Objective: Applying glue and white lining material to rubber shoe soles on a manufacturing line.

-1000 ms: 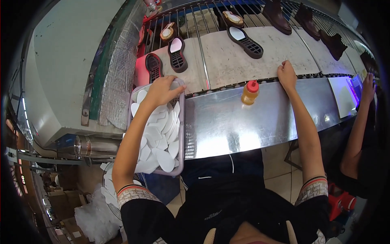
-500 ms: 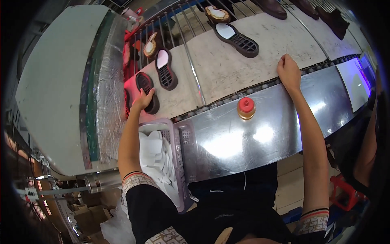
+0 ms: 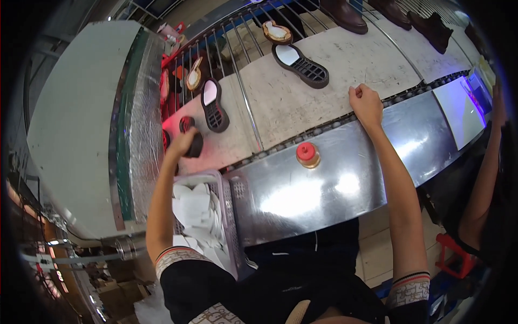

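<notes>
At the left end of the conveyor, my left hand [image 3: 184,142] is closed round a dark shoe sole [image 3: 195,147], which appears tilted and partly hidden behind the fingers. Just right of it lies another dark sole [image 3: 217,116] with a gridded front and a white pad at one end. A third sole [image 3: 311,72], with a similar white pad, rests farther right on the pale conveyor board [image 3: 291,105]. My right hand [image 3: 368,105] is curled closed over the conveyor's near edge. What its fingers hold, if anything, cannot be made out.
A red-capped bottle [image 3: 307,155] stands on the metal table [image 3: 345,162]. White pads fill a lilac basket [image 3: 229,216] below my left arm. Shoe uppers [image 3: 277,33] and brown boots [image 3: 345,15] line the far side. A large pale machine housing [image 3: 81,129] borders the left. Another person's arm [image 3: 483,183] shows at right.
The sole at my left hand lay flat and now looks tilted and turned. My right hand stays curled at the conveyor's edge. The whole view has shifted slightly.
</notes>
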Available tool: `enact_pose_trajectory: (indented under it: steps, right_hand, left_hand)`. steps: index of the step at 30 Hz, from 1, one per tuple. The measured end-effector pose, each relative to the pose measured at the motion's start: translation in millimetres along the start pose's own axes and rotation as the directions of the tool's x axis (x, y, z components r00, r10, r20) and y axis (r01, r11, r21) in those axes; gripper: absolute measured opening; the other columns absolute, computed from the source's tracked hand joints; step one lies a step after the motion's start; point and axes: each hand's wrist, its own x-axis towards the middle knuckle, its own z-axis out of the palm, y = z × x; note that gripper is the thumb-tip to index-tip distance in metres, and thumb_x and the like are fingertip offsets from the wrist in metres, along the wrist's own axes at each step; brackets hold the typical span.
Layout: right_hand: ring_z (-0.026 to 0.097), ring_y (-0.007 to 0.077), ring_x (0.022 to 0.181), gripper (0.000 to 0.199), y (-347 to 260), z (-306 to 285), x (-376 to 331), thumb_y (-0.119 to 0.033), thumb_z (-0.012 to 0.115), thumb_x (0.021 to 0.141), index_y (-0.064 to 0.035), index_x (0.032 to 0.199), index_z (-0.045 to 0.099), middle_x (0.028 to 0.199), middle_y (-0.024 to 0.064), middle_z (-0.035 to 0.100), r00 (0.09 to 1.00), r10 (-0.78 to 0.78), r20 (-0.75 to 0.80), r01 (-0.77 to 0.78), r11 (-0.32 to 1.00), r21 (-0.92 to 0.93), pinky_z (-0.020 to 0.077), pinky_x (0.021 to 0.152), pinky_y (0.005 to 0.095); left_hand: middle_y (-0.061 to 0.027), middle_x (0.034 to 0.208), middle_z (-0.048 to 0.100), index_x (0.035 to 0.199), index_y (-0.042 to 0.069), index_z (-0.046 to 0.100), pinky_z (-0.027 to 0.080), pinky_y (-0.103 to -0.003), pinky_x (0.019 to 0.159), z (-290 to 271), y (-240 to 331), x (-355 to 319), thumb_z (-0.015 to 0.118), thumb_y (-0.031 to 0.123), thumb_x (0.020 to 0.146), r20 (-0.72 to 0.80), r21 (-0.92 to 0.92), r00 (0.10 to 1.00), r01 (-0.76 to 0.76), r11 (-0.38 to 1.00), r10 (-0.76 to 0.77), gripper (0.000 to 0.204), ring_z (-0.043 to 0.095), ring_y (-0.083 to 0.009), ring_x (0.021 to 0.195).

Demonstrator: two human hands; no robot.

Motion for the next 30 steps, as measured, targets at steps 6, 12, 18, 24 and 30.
enact_pose_trajectory:
  steps: [6, 12, 18, 24, 30]
  right_hand:
    - [0.062, 0.0358, 0.077, 0.038, 23.2, -5.1, 17.0, -0.039, 0.050, 0.077, -0.0044, 0.079, 0.066, 0.079, 0.0176, 0.065, 0.993, -0.089, -0.076, 0.083, 0.994, -0.075, 0.0488, 0.072, 0.0418]
    - [0.062, 0.0358, 0.075, 0.038, 33.5, 3.2, 13.3, -0.037, 0.050, 0.078, -0.0033, 0.077, 0.067, 0.075, 0.0177, 0.065, 0.973, -0.221, -0.061, 0.216, 0.973, -0.074, 0.0486, 0.070, 0.0404]
    - [0.062, 0.0155, 0.068, 0.026, 48.0, -13.0, -17.3, -0.025, 0.062, 0.082, -0.0020, 0.094, 0.065, 0.077, 0.0098, 0.067, 0.969, -0.217, -0.116, 0.242, 0.929, 0.282, 0.0479, 0.066, 0.0266]
    - [0.058, 0.0082, 0.069, 0.026, 44.7, -13.3, -87.4, -0.023, 0.060, 0.087, 0.0035, 0.087, 0.062, 0.076, 0.0042, 0.064, 0.982, -0.035, -0.185, 0.152, 0.730, 0.667, 0.0456, 0.063, 0.0212]
    - [0.055, 0.0076, 0.059, 0.029, 35.4, -32.8, -109.8, -0.027, 0.063, 0.085, 0.0021, 0.079, 0.063, 0.065, 0.0036, 0.062, 0.998, 0.011, -0.059, 0.029, 0.770, 0.637, 0.0431, 0.055, 0.0220]
  left_hand:
    - [-0.0274, 0.073, 0.061, 0.084, -0.009, 0.061, 0.047, -0.041, 0.069, 2.4, 165.2, -203.2, 0.055, 0.046, 0.076, -0.051, 0.091, 0.931, -0.357, 0.930, 0.362, 0.055, 0.063, -0.0381, 0.076]
    - [-0.0287, 0.095, 0.058, 0.111, -0.010, 0.050, 0.046, -0.043, 0.082, 122.1, 135.1, -282.7, 0.048, 0.039, 0.086, 0.155, 0.054, 0.803, -0.588, 0.807, 0.575, 0.055, 0.058, -0.0415, 0.090]
    - [-0.0218, 0.089, 0.063, 0.098, 0.001, 0.064, 0.046, -0.042, 0.076, 45.2, 81.0, -265.6, 0.048, 0.042, 0.087, -0.364, 0.204, 0.852, -0.322, 0.925, 0.377, 0.046, 0.060, -0.0349, 0.088]
    - [-0.0214, 0.090, 0.063, 0.090, -0.005, 0.064, 0.048, -0.048, 0.071, 34.4, 23.8, -212.7, 0.050, 0.062, 0.078, -0.212, 0.610, 0.975, 0.077, 0.789, 0.069, 0.069, 0.061, -0.0387, 0.087]
    - [-0.0101, 0.097, 0.062, 0.112, 0.005, 0.055, 0.047, -0.044, 0.074, 46.9, 10.6, -215.4, 0.062, 0.045, 0.078, -0.484, 0.619, 0.786, -0.004, 0.785, 0.385, 0.053, 0.057, -0.0325, 0.094]
